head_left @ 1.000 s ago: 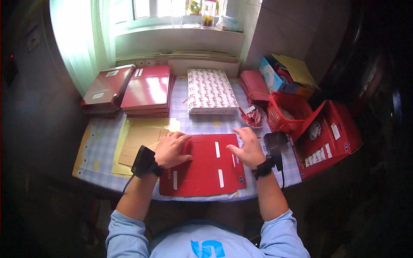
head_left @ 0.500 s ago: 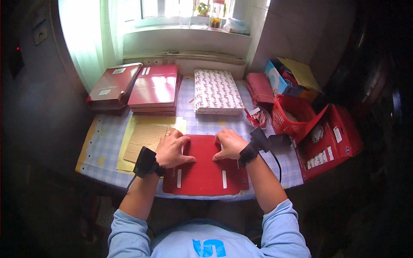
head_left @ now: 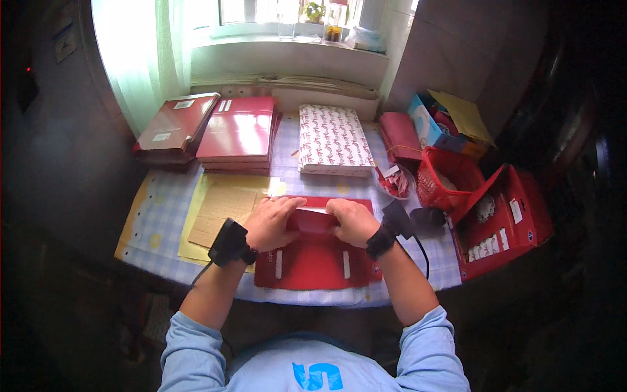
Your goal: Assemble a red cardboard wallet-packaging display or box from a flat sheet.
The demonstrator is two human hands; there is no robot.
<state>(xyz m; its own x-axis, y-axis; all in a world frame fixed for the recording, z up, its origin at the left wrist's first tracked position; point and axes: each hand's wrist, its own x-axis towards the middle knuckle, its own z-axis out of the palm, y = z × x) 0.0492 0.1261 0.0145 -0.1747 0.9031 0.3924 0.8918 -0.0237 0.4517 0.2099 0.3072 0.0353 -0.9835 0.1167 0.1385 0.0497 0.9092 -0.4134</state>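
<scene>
A flat red cardboard sheet (head_left: 312,268) with two white strips lies at the near edge of the table. Its far part is bent up into a raised flap (head_left: 313,222), whose pale upper edge shows. My left hand (head_left: 270,223) pinches the flap's left end, thumb on the near face and fingers over the top. At the right end my right hand (head_left: 353,222) grips it likewise. Both wrists wear black devices with cables. Beside my left hand lie a brown cardboard piece (head_left: 221,212) and a yellow sheet (head_left: 194,243).
Stacks of red flat cardboard (head_left: 236,134), darker red cardboard (head_left: 171,134) and white patterned sheets (head_left: 334,137) line the back. To the right stand a bowl of red and white bits (head_left: 394,183), a red basket (head_left: 428,179), an open red box (head_left: 532,202) and a blue box (head_left: 426,124).
My hands have closed on the red sheet's far part and bent it upward. Before, they rested on it with fingers spread and the sheet lay flat.
</scene>
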